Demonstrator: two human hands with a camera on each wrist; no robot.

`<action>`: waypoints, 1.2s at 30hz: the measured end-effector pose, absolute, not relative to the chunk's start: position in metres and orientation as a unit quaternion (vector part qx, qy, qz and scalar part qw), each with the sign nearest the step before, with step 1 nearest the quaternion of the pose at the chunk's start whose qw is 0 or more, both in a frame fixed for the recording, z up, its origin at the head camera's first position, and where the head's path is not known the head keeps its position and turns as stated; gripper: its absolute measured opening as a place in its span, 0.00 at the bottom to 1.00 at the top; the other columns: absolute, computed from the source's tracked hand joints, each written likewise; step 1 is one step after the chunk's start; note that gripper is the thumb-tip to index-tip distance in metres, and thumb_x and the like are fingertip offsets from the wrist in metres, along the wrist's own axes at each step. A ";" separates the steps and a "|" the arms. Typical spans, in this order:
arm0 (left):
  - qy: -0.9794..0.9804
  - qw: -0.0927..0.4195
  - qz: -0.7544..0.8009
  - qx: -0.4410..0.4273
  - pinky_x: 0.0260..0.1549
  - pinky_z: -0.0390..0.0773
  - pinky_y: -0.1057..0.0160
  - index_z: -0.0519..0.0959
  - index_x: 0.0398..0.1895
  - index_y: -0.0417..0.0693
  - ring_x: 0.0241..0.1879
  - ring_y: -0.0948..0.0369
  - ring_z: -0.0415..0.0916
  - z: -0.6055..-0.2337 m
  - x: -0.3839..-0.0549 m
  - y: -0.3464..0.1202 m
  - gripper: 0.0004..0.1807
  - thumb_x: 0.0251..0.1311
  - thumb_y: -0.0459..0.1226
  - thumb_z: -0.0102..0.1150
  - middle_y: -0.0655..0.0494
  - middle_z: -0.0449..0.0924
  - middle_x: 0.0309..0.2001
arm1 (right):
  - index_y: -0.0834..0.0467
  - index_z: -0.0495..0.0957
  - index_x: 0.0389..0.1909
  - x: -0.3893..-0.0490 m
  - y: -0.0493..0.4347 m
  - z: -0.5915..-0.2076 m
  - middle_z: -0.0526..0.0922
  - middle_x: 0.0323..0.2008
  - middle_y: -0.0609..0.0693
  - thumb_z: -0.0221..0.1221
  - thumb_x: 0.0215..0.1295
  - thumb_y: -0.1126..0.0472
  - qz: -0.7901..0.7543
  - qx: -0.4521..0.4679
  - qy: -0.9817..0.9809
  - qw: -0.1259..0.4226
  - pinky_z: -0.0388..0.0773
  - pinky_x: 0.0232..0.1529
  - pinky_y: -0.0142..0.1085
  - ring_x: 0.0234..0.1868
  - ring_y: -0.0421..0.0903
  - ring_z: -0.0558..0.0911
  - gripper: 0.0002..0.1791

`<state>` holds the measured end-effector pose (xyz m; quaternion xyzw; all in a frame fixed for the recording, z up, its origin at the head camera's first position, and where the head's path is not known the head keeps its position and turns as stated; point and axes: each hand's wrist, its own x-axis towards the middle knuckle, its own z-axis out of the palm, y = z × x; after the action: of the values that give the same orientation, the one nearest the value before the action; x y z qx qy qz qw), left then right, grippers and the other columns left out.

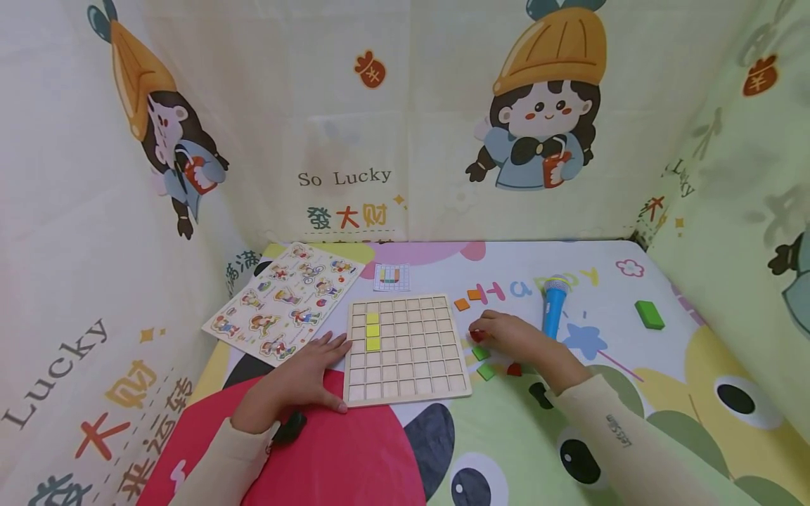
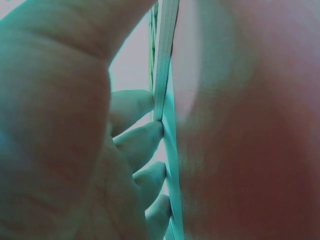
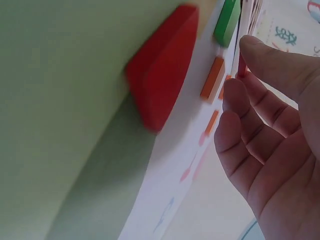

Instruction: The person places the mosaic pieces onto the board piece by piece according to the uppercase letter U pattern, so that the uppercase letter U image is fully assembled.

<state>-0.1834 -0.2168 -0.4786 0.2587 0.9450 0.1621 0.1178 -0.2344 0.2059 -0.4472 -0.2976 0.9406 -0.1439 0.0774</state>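
Note:
A wooden grid board (image 1: 414, 369) lies in the middle of the table, with three yellow square tiles (image 1: 373, 330) in a column near its upper left. My left hand (image 1: 304, 376) rests against the board's left edge, thumb and fingers spread; in the left wrist view its fingers (image 2: 142, 145) touch that edge. To the right of the board, my right hand (image 1: 515, 341) pinches a small red tile (image 1: 479, 336) between thumb and fingers, low over the cloth. Close by lie two green tiles (image 1: 484, 362), two orange tiles (image 1: 468, 300) and another red piece (image 1: 514, 369), large in the right wrist view (image 3: 165, 70).
A sheet of cartoon figures (image 1: 287, 299) lies at the left, partly beyond my left hand. Behind the board is a small pattern card (image 1: 391, 277). A blue toy microphone (image 1: 554, 309) stands past my right forearm, and a green block (image 1: 650, 315) lies farther right.

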 end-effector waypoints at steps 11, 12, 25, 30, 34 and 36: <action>0.945 0.111 0.160 0.264 0.68 0.51 0.44 0.58 0.75 0.51 0.74 0.48 0.41 -0.482 -0.184 -0.218 0.65 0.32 0.73 0.67 0.55 0.53 0.75 | 0.53 0.81 0.54 -0.235 0.175 -0.449 0.76 0.45 0.43 0.65 0.64 0.60 -0.140 -0.318 0.934 0.085 0.77 0.49 0.37 0.44 0.42 0.75 0.17; 0.945 0.111 0.159 0.264 0.68 0.51 0.45 0.58 0.75 0.52 0.74 0.48 0.41 -0.482 -0.184 -0.218 0.66 0.32 0.73 0.67 0.55 0.53 0.75 | 0.53 0.81 0.54 -0.235 0.172 -0.449 0.76 0.44 0.43 0.65 0.63 0.60 -0.144 -0.321 0.932 0.085 0.77 0.49 0.37 0.44 0.42 0.75 0.17; 0.945 0.113 0.166 0.256 0.68 0.51 0.44 0.59 0.75 0.52 0.75 0.48 0.41 -0.479 -0.183 -0.217 0.65 0.32 0.72 0.68 0.55 0.53 0.75 | 0.52 0.81 0.51 -0.229 0.136 -0.444 0.75 0.42 0.43 0.66 0.62 0.62 -0.162 -0.365 0.913 0.080 0.78 0.45 0.34 0.40 0.40 0.76 0.16; 0.946 0.113 0.165 0.254 0.68 0.52 0.44 0.58 0.76 0.53 0.75 0.49 0.41 -0.480 -0.184 -0.218 0.65 0.32 0.72 0.68 0.56 0.53 0.75 | 0.53 0.81 0.51 -0.227 0.124 -0.440 0.76 0.42 0.45 0.66 0.62 0.63 -0.165 -0.382 0.906 0.078 0.77 0.44 0.34 0.39 0.40 0.76 0.16; 0.946 0.115 0.165 0.255 0.68 0.51 0.44 0.58 0.76 0.53 0.75 0.49 0.41 -0.479 -0.184 -0.218 0.65 0.32 0.72 0.68 0.56 0.53 0.75 | 0.53 0.81 0.52 -0.227 0.113 -0.440 0.76 0.42 0.44 0.66 0.63 0.61 -0.156 -0.389 0.904 0.080 0.77 0.45 0.34 0.40 0.40 0.76 0.16; 0.946 0.115 0.165 0.255 0.68 0.51 0.44 0.58 0.76 0.53 0.75 0.49 0.41 -0.479 -0.184 -0.218 0.65 0.32 0.71 0.68 0.56 0.53 0.75 | 0.52 0.81 0.53 -0.228 0.107 -0.441 0.76 0.42 0.43 0.66 0.63 0.61 -0.148 -0.391 0.905 0.079 0.77 0.45 0.33 0.40 0.40 0.77 0.17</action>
<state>-0.1838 -0.2176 -0.4787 0.2550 0.9458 0.1649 0.1149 -0.2277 0.1070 -0.4413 -0.3915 0.9048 -0.1479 0.0791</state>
